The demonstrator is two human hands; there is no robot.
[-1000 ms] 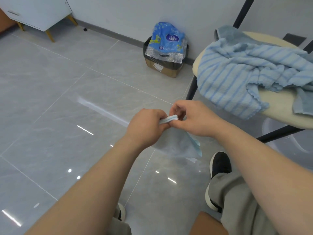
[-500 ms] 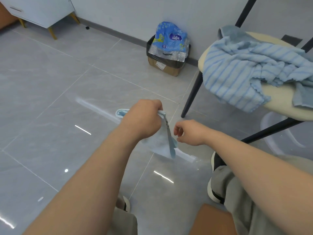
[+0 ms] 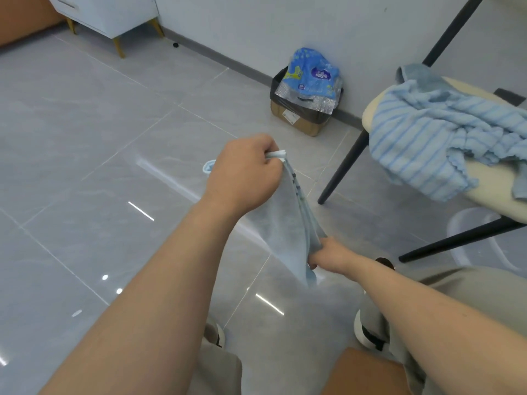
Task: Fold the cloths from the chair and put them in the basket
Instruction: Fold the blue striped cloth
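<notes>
Two hands hold one pale blue cloth (image 3: 285,223) in the air above the tiled floor (image 3: 99,138), in front of the person's knees and left of the chair (image 3: 484,192). The cloth is doubled over, and its layered edges run down the right side from upper left to lower right. The left hand (image 3: 245,178) has its fingers curled tight around the upper corner, with the stacked edges protruding past the knuckles. The right hand (image 3: 328,252) is lower and pinches the bottom of the same edge; its fingertips are hidden by fabric. The cloth is stretched between both grips.

The chair has a cream seat and black legs. A light blue striped cloth (image 3: 422,138) lies crumpled on the seat and drapes over its front edge. A grey-blue cloth (image 3: 419,75) lies beneath it at the back. A pale rounded container (image 3: 470,229) shows below the seat, partly hidden. A cardboard box (image 3: 299,121) holding a blue packet (image 3: 312,75) stands against the wall (image 3: 285,24).
</notes>
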